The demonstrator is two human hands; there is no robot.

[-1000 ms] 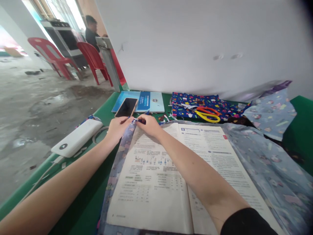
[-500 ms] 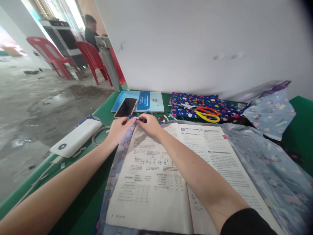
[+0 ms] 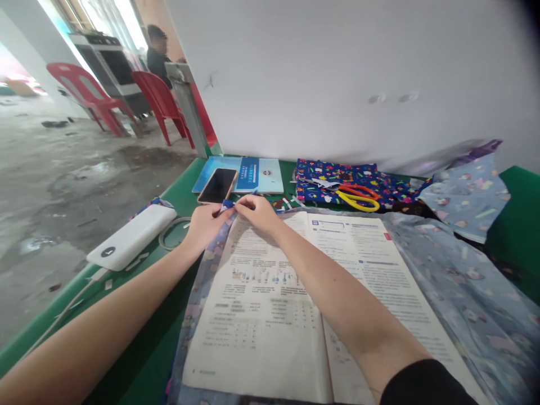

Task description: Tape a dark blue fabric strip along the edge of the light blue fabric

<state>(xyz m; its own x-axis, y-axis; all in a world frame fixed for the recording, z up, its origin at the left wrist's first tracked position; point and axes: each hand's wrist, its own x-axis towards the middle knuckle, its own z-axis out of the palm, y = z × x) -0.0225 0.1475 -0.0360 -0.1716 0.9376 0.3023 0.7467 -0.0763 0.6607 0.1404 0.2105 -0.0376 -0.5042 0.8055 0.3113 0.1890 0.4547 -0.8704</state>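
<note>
Bright daylight pours from the blown-out tall windows [image 3: 109, 22] on my left; shadows are soft. The wide lens bends the edges, and the top-right corner darkens.

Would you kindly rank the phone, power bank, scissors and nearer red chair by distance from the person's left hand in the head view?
From the left hand, pinching pale blue cloth:
1. phone, just beyond it, on a booklet.
2. power bank, to its left.
3. scissors, far right, on dark patterned cloth.
4. nearer red chair, far back left.
</note>
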